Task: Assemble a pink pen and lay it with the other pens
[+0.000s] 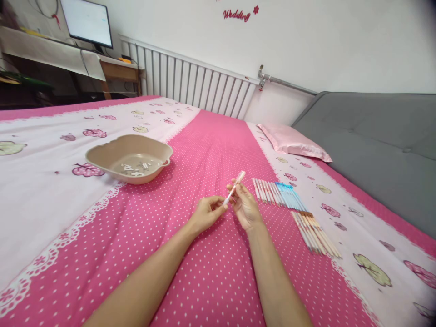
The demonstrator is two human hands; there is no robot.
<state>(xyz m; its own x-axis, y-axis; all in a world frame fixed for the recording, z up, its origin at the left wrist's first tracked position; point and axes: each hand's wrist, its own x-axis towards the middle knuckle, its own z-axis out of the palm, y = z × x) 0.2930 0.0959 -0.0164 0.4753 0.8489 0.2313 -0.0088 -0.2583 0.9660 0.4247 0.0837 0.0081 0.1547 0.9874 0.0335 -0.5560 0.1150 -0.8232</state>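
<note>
Over the pink dotted bedsheet (pixel 211 150), my right hand (pixel 245 206) holds a slim pale pink pen (pixel 235 185) that tilts up and away. My left hand (pixel 206 213) pinches the pen's near end with its fingertips. To the right of my hands lie two bunches of similar pens: a row with pink and blue barrels (pixel 277 193) and, nearer to me, a cream and brown bunch (pixel 315 232). A beige heart-shaped bowl (pixel 102 156) with small white and dark bits inside sits to the far left.
A pink pillow (pixel 293 141) lies at the far right of the bed against a grey upholstered headboard (pixel 374 136). A white radiator (pixel 190 84) lines the far wall. A monitor (pixel 86 22) stands on a desk at the back left.
</note>
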